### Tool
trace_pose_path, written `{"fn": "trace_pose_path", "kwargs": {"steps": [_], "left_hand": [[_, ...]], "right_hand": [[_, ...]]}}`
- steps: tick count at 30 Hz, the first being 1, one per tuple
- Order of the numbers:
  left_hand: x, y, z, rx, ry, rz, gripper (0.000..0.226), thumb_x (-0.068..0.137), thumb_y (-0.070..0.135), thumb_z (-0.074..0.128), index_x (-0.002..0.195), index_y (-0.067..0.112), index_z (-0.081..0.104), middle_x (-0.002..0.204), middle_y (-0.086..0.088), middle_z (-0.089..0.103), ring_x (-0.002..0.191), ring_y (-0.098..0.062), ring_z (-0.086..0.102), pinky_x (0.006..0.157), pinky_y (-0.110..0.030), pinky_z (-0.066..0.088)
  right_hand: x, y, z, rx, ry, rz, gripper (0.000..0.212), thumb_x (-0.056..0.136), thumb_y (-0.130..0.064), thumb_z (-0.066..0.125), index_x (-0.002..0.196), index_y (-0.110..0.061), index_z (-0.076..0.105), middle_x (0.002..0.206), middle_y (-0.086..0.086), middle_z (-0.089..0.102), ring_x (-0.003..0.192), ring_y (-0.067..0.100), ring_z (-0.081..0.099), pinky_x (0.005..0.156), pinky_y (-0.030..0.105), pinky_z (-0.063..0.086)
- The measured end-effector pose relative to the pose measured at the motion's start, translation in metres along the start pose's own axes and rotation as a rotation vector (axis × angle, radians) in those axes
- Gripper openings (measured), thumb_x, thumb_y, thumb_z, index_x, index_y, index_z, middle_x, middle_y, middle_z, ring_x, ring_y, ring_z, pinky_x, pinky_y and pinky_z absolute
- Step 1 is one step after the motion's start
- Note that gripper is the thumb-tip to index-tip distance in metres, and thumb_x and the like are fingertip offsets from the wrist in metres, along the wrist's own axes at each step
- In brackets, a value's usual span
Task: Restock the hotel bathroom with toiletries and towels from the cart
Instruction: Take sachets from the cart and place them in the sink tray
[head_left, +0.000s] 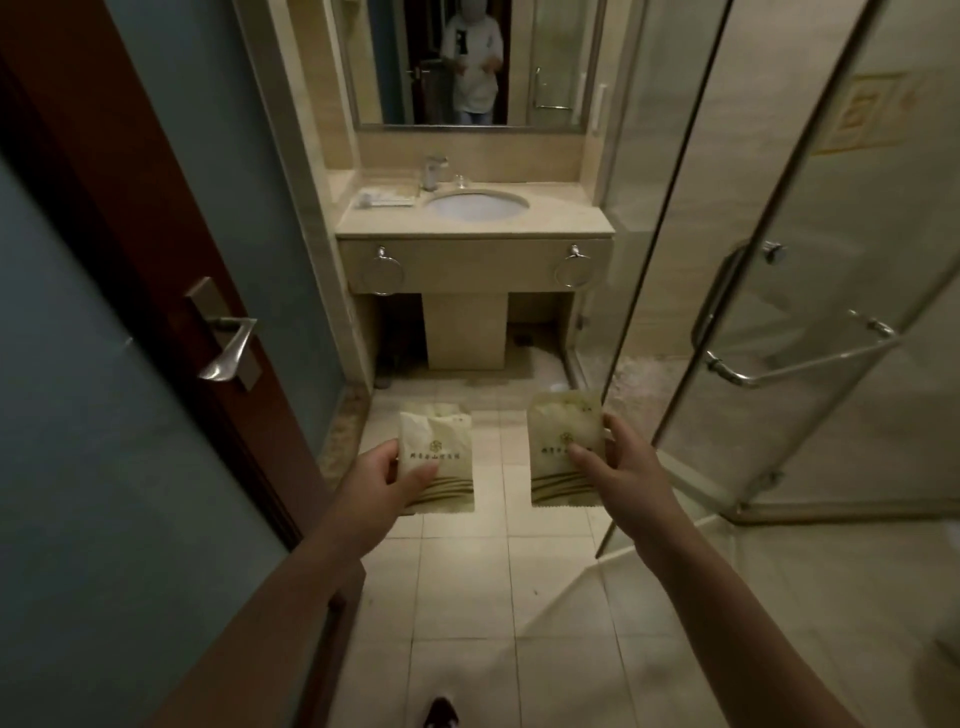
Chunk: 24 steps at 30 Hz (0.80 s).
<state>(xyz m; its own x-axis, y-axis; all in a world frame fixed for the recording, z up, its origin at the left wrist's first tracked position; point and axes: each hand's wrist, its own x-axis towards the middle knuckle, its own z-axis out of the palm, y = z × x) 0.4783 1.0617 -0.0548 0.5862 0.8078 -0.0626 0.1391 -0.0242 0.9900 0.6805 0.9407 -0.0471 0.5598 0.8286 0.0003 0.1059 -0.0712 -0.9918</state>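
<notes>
Cream left toiletry packet (447, 441) is being pinched by the left hand (383, 474) at lower centre of frame; right hand (626, 465) is pinching the right toiletry packet (561, 421) alongside, hands apart, over tiled floor (467, 597).

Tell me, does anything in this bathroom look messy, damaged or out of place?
Little stands out. On the floor beside the vanity pedestal lies a pale smeared patch, like spill or residue. The left packet, pinched in the left hand, is crumpled at its top; the right packet in the right hand looks neater.
</notes>
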Motion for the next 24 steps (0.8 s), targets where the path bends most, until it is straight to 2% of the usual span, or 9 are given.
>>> {"fn": "trace_pose_path", "kwargs": {"steps": [3, 5, 9, 12, 16, 19, 22, 24], "left_hand": [[0.046, -0.001, -0.018, 0.03, -0.005, -0.015, 0.015, 0.088, 0.017, 0.059, 0.102, 0.022, 0.06, 0.096, 0.004, 0.07, 0.084, -0.006, 0.069, 0.063, -0.015, 0.052], [0.084, -0.001, -0.033, 0.019, -0.005, -0.018, 0.015, 0.088, 0.02, 0.059, 0.102, 0.025, 0.06, 0.093, 0.007, 0.072, 0.086, -0.007, 0.069, 0.064, -0.015, 0.052], [0.164, 0.002, -0.06, 0.019, 0.004, -0.04, 0.015, 0.088, 0.024, 0.059, 0.1, 0.032, 0.059, 0.089, 0.015, 0.072, 0.086, -0.002, 0.068, 0.064, -0.016, 0.053], [0.219, 0.005, -0.075, 0.039, 0.003, -0.026, 0.014, 0.088, 0.024, 0.059, 0.1, 0.033, 0.058, 0.089, 0.016, 0.07, 0.085, 0.0, 0.067, 0.061, -0.015, 0.052], [0.278, 0.008, -0.087, 0.023, 0.03, -0.025, 0.022, 0.09, 0.021, 0.056, 0.112, 0.028, 0.055, 0.1, 0.014, 0.066, 0.091, -0.004, 0.065, 0.064, -0.017, 0.052], [0.319, 0.008, -0.093, 0.011, 0.043, -0.032, 0.021, 0.091, 0.02, 0.055, 0.11, 0.03, 0.054, 0.1, 0.015, 0.065, 0.09, -0.003, 0.065, 0.062, -0.016, 0.052], [0.361, 0.008, -0.099, -0.01, 0.081, -0.04, 0.019, 0.093, 0.017, 0.052, 0.107, 0.031, 0.053, 0.102, 0.014, 0.065, 0.091, -0.004, 0.064, 0.062, -0.016, 0.051], [0.391, 0.008, -0.104, -0.009, 0.108, -0.05, 0.019, 0.093, 0.016, 0.051, 0.107, 0.028, 0.054, 0.1, 0.012, 0.065, 0.088, -0.004, 0.065, 0.059, -0.015, 0.05]], "right_hand": [[0.05, -0.002, 0.011, -0.017, -0.009, -0.001, 0.024, 0.09, -0.011, 0.057, 0.097, -0.034, 0.053, 0.092, -0.004, 0.067, 0.08, 0.006, 0.067, 0.057, 0.018, 0.053], [0.088, -0.003, 0.022, -0.024, 0.006, 0.0, 0.021, 0.089, -0.011, 0.058, 0.103, -0.028, 0.054, 0.094, -0.004, 0.067, 0.082, 0.006, 0.066, 0.059, 0.018, 0.052], [0.161, -0.014, 0.045, 0.005, -0.024, 0.022, 0.028, 0.09, -0.01, 0.055, 0.117, -0.017, 0.051, 0.103, 0.004, 0.064, 0.094, 0.017, 0.064, 0.067, 0.025, 0.052], [0.211, -0.02, 0.058, 0.001, -0.007, 0.011, 0.027, 0.091, -0.011, 0.054, 0.115, -0.022, 0.05, 0.103, 0.001, 0.062, 0.095, 0.016, 0.062, 0.066, 0.024, 0.05], [0.269, -0.022, 0.07, 0.0, 0.005, 0.019, 0.027, 0.091, -0.012, 0.054, 0.116, -0.023, 0.049, 0.104, 0.001, 0.062, 0.095, 0.017, 0.061, 0.066, 0.025, 0.05], [0.316, -0.02, 0.079, -0.006, 0.013, 0.023, 0.028, 0.091, -0.013, 0.054, 0.117, -0.021, 0.052, 0.102, 0.002, 0.064, 0.094, 0.018, 0.063, 0.069, 0.03, 0.052], [0.368, -0.014, 0.085, 0.003, -0.021, 0.033, 0.027, 0.091, -0.012, 0.055, 0.117, -0.02, 0.054, 0.103, 0.003, 0.065, 0.095, 0.019, 0.064, 0.078, 0.039, 0.055], [0.407, -0.008, 0.088, 0.002, -0.037, 0.018, 0.025, 0.09, -0.01, 0.056, 0.113, -0.019, 0.056, 0.101, 0.003, 0.067, 0.092, 0.018, 0.066, 0.076, 0.037, 0.055]]}}
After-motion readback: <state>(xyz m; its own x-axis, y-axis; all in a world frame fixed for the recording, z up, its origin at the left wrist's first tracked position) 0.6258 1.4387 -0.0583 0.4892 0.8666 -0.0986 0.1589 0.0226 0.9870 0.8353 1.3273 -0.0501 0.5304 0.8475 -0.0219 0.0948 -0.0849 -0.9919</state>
